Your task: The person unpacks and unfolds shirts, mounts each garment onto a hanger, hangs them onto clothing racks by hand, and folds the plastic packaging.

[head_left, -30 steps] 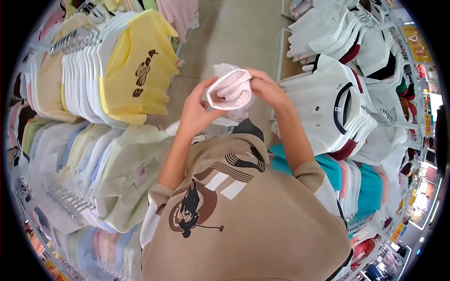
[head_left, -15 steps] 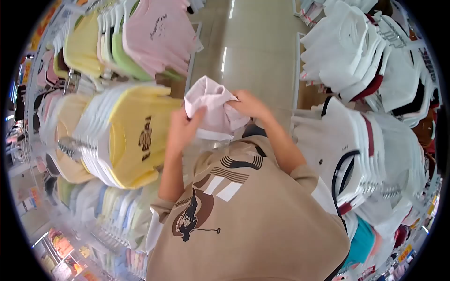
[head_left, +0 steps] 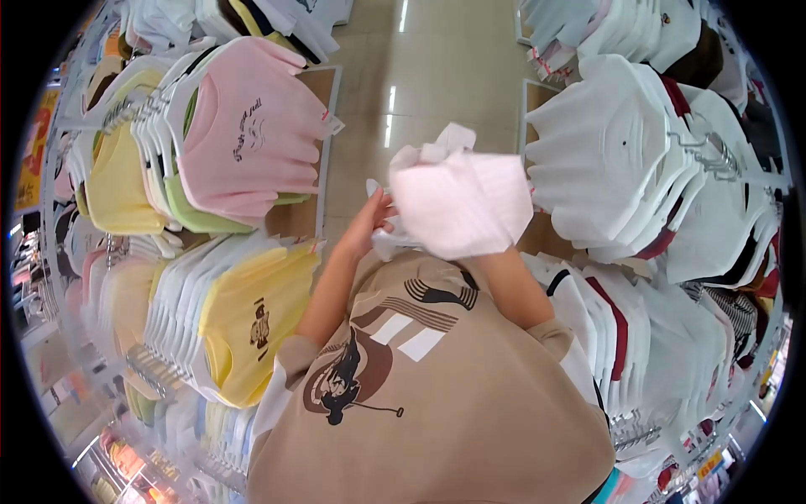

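Observation:
A pale pink folded garment [head_left: 462,202] is held up in front of my chest, its edges loose and slightly blurred. My left hand [head_left: 369,225] is at its left side, with fingers curled around a whitish loose part of the cloth. The garment covers my right hand; only the right forearm [head_left: 514,290] shows below it. What kind of garment it is cannot be made out.
Racks line both sides of the aisle. On the left hang a pink shirt [head_left: 243,139] and a yellow shirt [head_left: 260,323]. White shirts [head_left: 596,151] hang on the right. A shiny tiled floor [head_left: 437,76] runs ahead between them.
The garment has moved right and turned, and now hides my right hand. My left hand has moved slightly right. The racks have shifted downward in view.

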Demonstrator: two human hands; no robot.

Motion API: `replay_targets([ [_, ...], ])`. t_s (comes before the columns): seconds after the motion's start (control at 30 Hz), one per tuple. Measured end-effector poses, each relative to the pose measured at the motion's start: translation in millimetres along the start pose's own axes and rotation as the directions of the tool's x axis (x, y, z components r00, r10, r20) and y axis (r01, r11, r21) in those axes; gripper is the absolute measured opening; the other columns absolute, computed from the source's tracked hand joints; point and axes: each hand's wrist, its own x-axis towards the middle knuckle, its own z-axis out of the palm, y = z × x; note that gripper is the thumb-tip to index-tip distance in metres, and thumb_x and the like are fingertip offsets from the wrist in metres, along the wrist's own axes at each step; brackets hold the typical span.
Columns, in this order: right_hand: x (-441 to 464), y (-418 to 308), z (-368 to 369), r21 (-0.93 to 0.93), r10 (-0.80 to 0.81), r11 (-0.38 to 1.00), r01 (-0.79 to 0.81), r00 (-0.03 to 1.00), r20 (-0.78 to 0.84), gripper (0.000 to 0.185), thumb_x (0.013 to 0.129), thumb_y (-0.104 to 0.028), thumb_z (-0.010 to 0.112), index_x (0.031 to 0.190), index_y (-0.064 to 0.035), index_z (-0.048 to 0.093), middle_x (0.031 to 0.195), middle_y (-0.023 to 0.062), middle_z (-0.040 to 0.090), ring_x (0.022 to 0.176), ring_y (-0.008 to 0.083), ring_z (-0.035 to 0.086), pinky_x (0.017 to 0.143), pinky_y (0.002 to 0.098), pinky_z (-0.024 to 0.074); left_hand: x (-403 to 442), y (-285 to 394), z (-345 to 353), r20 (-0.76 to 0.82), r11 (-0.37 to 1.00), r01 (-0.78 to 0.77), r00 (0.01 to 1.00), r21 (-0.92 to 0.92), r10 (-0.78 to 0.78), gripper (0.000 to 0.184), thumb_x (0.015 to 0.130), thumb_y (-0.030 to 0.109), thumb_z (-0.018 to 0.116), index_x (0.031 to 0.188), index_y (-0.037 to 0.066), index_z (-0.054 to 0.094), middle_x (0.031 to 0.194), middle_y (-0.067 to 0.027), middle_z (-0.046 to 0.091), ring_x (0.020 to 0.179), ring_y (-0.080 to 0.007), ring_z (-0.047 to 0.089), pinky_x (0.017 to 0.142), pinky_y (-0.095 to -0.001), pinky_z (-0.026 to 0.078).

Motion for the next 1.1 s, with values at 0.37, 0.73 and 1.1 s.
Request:
replay_targets([
  [0.37,131.1,96.3,-17.2,0.522,0.071,0.852,-0.049,0.997,-0.022,0.021,0.082,-0.02,0.057,0.1,-0.0076,0.055,0.091,0.0071,0.056,0.083,0.0203,0.055,0.075,0.0345,0.046,146.7,123.1,-31.3,0.553,0.901,0.233,0.833,-0.366,0.009,0.039,0.096,0.021,0.043,0.13,0.003,0.046,0.126,-0.0097,0.054,0.115,-0.018,0.051,0.098,-0.0333,0.043],
  [0.73,102.4,251.2,60.0,0.577,0.864,0.136,-0.805,0.381,0.328,0.068,0.076,-0.016,0.068,0.134,-0.0005,0.038,0.134,0.0126,0.042,0.121,0.0281,0.045,0.1,0.0418,0.0389,205.8,236.8,-70.7,0.218,0.98,-0.044,0.972,-0.194,0.087,0.044,0.092,0.028,0.05,0.128,0.003,0.05,0.126,-0.0076,0.056,0.113,-0.0167,0.052,0.098,-0.032,0.039],
  [1.1,313.4,351.5,54.5,0.844,0.174,0.487,-0.225,0.972,0.159,0.07,0.076,-0.022,0.072,0.135,-0.0017,0.039,0.139,0.0139,0.042,0.127,0.0229,0.041,0.104,0.0364,0.0343,326.4,345.3,-41.8,0.634,0.694,0.307,0.723,-0.651,0.275,0.041,0.09,0.022,0.039,0.119,-0.002,0.054,0.117,-0.0148,0.06,0.108,-0.0255,0.057,0.099,-0.0386,0.041],
])
